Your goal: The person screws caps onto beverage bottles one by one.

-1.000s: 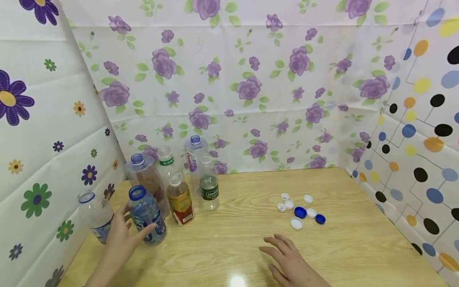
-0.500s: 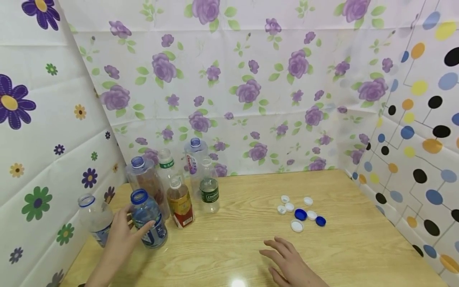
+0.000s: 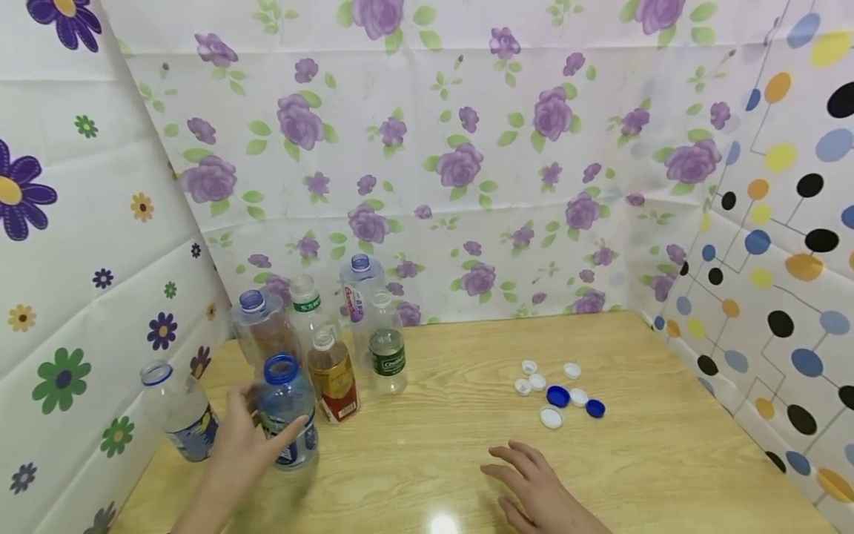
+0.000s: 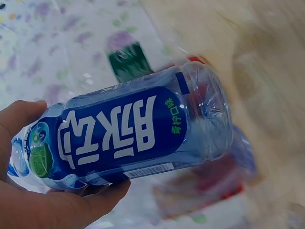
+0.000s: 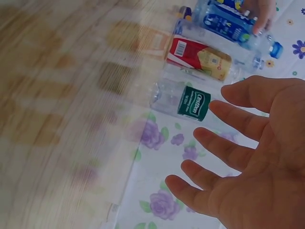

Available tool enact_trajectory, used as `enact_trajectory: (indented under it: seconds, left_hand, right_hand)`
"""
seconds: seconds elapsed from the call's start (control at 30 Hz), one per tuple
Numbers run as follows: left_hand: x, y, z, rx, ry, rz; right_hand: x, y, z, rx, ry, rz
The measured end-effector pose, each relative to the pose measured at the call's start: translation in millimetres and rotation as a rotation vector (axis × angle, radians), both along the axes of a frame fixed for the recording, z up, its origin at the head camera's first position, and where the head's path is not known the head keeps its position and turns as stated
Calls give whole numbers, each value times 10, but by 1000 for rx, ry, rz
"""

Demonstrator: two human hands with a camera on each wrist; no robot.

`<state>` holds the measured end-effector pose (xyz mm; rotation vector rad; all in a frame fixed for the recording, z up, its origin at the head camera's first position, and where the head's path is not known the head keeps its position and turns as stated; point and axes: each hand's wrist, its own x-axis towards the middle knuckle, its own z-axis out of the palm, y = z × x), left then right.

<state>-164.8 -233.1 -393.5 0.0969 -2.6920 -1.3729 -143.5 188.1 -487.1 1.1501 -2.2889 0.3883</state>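
Note:
My left hand (image 3: 243,445) grips a clear blue plastic bottle (image 3: 288,411) with a blue neck ring, uncapped and standing upright on the left part of the table. Thumb and fingers wrap around its upper body in the left wrist view, where its dark blue label (image 4: 114,131) with large white characters faces the camera. My right hand (image 3: 537,486) hovers over the front of the table, its fingers spread and relaxed with nothing in them. Beyond it lie several loose bottle caps (image 3: 558,396), some white and some blue.
A similar uncapped bottle (image 3: 190,423) stands left of my left hand. Behind the held bottle are a bottle with a red and yellow label (image 3: 336,386), a green-labelled one (image 3: 388,352) and several taller clear bottles. Patterned cloth walls (image 3: 460,170) border the wooden table (image 3: 440,430).
My left hand has shifted the blue bottle slightly right and nearer to me, away from the similar bottle at left. My right hand has stayed almost still.

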Motion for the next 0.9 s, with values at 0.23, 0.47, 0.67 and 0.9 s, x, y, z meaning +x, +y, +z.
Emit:
enact_trajectory:
  seconds: [0.23,0.47,0.67,0.9]
  left_hand:
    - [144,389,136,24,65,-114]
    - [103,751,175,91,115,-226]
    - [64,1085,199,150,158,-326]
    - [-15,1351,199,221,184,-411]
  right_hand:
    - [26,-20,-35,30,-52,-41]
    - [20,-25,-83,10,-109,-59]
    - [-12,-25,-175,-52,-134,-32]
    - [-51,-66,-75,-40,-238,-56]
